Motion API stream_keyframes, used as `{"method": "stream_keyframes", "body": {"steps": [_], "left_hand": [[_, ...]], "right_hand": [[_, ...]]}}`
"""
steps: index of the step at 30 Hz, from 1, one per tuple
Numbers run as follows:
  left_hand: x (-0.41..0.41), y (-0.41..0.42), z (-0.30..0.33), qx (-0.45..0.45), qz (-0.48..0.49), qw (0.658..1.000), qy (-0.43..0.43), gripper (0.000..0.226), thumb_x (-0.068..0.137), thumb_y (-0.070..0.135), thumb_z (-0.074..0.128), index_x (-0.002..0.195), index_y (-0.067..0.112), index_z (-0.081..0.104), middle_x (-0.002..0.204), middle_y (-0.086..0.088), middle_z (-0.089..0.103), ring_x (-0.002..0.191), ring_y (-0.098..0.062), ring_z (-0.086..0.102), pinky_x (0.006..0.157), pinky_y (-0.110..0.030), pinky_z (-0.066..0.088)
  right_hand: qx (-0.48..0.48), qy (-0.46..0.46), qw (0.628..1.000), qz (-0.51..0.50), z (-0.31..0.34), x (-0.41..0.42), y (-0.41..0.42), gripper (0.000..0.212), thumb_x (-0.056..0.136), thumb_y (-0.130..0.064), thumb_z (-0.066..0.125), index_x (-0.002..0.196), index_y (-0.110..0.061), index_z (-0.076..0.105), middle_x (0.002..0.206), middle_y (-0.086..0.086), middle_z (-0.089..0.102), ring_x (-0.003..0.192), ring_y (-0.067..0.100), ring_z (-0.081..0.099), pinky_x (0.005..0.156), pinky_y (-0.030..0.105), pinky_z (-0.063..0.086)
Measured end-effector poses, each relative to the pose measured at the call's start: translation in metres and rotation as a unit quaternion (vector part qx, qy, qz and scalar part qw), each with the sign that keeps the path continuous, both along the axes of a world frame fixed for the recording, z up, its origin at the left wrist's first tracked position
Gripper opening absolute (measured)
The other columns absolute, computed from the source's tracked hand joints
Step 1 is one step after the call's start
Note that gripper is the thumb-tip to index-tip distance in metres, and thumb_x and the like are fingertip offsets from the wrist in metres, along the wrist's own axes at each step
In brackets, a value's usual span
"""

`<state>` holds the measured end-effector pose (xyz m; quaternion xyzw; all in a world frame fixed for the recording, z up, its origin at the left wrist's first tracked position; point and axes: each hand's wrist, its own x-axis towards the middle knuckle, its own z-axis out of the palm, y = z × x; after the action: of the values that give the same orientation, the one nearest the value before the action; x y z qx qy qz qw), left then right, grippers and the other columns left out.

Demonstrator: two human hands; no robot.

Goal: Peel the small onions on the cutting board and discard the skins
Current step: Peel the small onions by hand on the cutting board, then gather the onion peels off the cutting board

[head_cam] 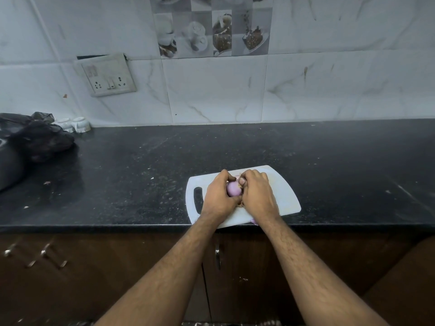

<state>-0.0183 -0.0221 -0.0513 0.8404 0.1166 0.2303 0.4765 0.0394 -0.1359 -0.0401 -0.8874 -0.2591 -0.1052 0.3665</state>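
The person holds one small onion [233, 188] between both hands, just above the white cutting board [286, 196]. The left hand [217, 196] has its fingers curled round the onion's left side. The right hand [256, 192] curls round the right side, and its thumb presses on the top of the onion, where the skin is likely to come away. The part of the onion that shows is smooth and pale purple, so it looks mostly peeled.

Some brown bits of skin [240, 204] peek out under the hands. A small purple piece [254, 221] sits at the near edge of the board, by the right wrist. It is too small to tell if it is skin or another onion.

A few things could go wrong. The onion is round and slippery, so a hard push with the thumb could pop it out of the hands. It could then roll over the black counter [141, 172] or drop to the floor. The board sticks out a bit past the counter edge, so a heavy lean could tip it. The purple piece could also get knocked off by the wrist. Loose skins could scatter, and the dark bag [40, 140] far to the left may be where they belong.
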Motion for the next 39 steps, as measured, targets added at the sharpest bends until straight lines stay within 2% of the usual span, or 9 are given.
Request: {"method": "stream_keyframes", "body": {"steps": [4, 7, 11, 16, 20, 23, 28, 33, 39], "left_hand": [[-0.001, 0.002, -0.001, -0.001, 0.022, 1.0, 0.0, 0.046, 0.07, 0.009, 0.091, 0.092, 0.021, 0.053, 0.09, 0.01, 0.068, 0.077, 0.004, 0.061, 0.066, -0.009, 0.048], [-0.001, 0.004, 0.001, -0.01, 0.035, 0.999, 0.0, 0.049, 0.072, 0.012, 0.092, 0.095, 0.026, 0.051, 0.091, 0.011, 0.068, 0.082, 0.003, 0.063, 0.066, -0.006, 0.046], [0.003, 0.011, 0.003, -0.028, 0.071, 0.997, -0.016, 0.041, 0.08, 0.021, 0.088, 0.104, 0.026, 0.054, 0.099, 0.009, 0.069, 0.089, -0.005, 0.065, 0.075, -0.014, 0.05], [0.012, 0.02, 0.003, -0.047, 0.126, 0.991, -0.016, 0.031, 0.098, 0.023, 0.066, 0.128, 0.022, 0.057, 0.116, 0.007, 0.067, 0.102, -0.01, 0.063, 0.082, -0.017, 0.048], [0.02, 0.021, 0.003, -0.025, 0.118, 0.993, 0.013, 0.033, 0.101, 0.025, 0.059, 0.133, 0.02, 0.059, 0.131, 0.0, 0.065, 0.118, -0.018, 0.061, 0.1, -0.03, 0.047], [0.02, 0.021, 0.005, -0.026, 0.106, 0.994, 0.003, 0.044, 0.102, 0.03, 0.06, 0.144, 0.021, 0.052, 0.141, -0.001, 0.06, 0.126, -0.018, 0.057, 0.11, -0.035, 0.045], [0.02, 0.017, 0.004, 0.037, 0.085, 0.996, 0.013, 0.049, 0.103, 0.035, 0.059, 0.146, 0.014, 0.051, 0.147, -0.01, 0.049, 0.126, -0.022, 0.054, 0.106, -0.027, 0.039], [0.018, 0.018, 0.007, 0.036, 0.087, 0.995, 0.028, 0.049, 0.102, 0.035, 0.061, 0.143, 0.011, 0.052, 0.147, -0.011, 0.046, 0.128, -0.026, 0.053, 0.114, -0.039, 0.043], [0.012, 0.008, 0.011, 0.046, 0.085, 0.995, 0.04, 0.051, 0.102, 0.034, 0.061, 0.145, 0.008, 0.049, 0.149, -0.013, 0.044, 0.133, -0.027, 0.05, 0.116, -0.042, 0.042]], "right_hand": [[0.062, 0.008, 0.996, -0.057, 0.002, 0.001, -0.004, 0.017, 0.096, -0.007, 0.04, 0.094, -0.019, 0.051, 0.1, -0.001, 0.054, 0.096, 0.016, 0.037, 0.066, 0.042, 0.048], [0.087, 0.029, 0.995, -0.038, 0.002, -0.001, -0.007, 0.017, 0.095, -0.011, 0.039, 0.094, -0.022, 0.052, 0.099, -0.008, 0.052, 0.097, 0.012, 0.036, 0.052, 0.042, 0.053], [0.143, -0.008, 0.987, -0.067, -0.002, 0.001, -0.01, 0.031, 0.096, 0.003, 0.043, 0.108, -0.016, 0.064, 0.111, -0.002, 0.063, 0.111, 0.018, 0.049, 0.086, 0.025, 0.041], [0.247, 0.002, 0.957, -0.151, -0.003, 0.001, -0.016, 0.025, 0.102, -0.006, 0.046, 0.114, -0.013, 0.068, 0.116, -0.002, 0.064, 0.112, 0.015, 0.055, 0.093, 0.025, 0.043], [0.302, 0.069, 0.941, -0.135, 0.0, 0.005, -0.019, 0.027, 0.104, -0.015, 0.044, 0.112, -0.016, 0.069, 0.115, -0.005, 0.067, 0.11, 0.014, 0.061, 0.092, 0.029, 0.047], [0.267, 0.081, 0.956, -0.09, 0.004, 0.009, -0.029, 0.025, 0.105, -0.023, 0.046, 0.11, -0.018, 0.07, 0.11, -0.008, 0.069, 0.105, 0.01, 0.063, 0.088, 0.025, 0.048], [0.134, -0.029, 0.987, 0.085, -0.002, -0.003, -0.064, 0.031, 0.105, -0.045, 0.048, 0.114, -0.023, 0.069, 0.109, -0.011, 0.062, 0.103, 0.004, 0.059, 0.08, 0.014, 0.043], [-0.038, -0.101, 0.975, 0.193, -0.026, -0.026, -0.089, 0.043, 0.095, -0.062, 0.055, 0.123, -0.03, 0.065, 0.119, -0.015, 0.052, 0.113, 0.009, 0.05, 0.092, 0.027, 0.042], [-0.051, -0.139, 0.969, 0.199, -0.034, -0.028, -0.102, 0.029, 0.089, -0.036, 0.074, 0.115, -0.024, 0.073, 0.115, -0.01, 0.056, 0.108, 0.013, 0.053, 0.09, 0.036, 0.047]]}}
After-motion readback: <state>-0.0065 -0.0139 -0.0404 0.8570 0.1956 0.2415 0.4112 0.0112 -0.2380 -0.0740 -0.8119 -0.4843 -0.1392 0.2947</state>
